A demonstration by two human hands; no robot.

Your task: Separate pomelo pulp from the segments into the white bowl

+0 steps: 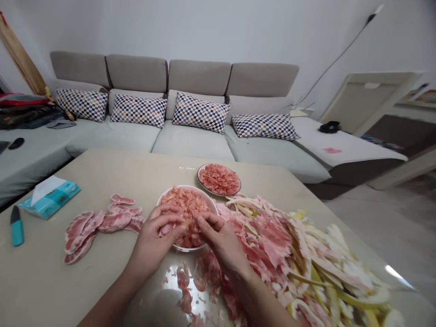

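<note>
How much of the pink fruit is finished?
Quite a lot looks done: the plate is heaped with pink pulp, the white bowl holds more, and peeled skins and yellow rind lie in a big heap. In hand: the left hand and right hand are working a pomelo piece over the bowl. Left: several whole pink segments on the table.

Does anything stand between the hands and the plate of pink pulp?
Yes: the white bowl stands there, with the left hand and right hand over its near side and the plate just beyond it.
</note>
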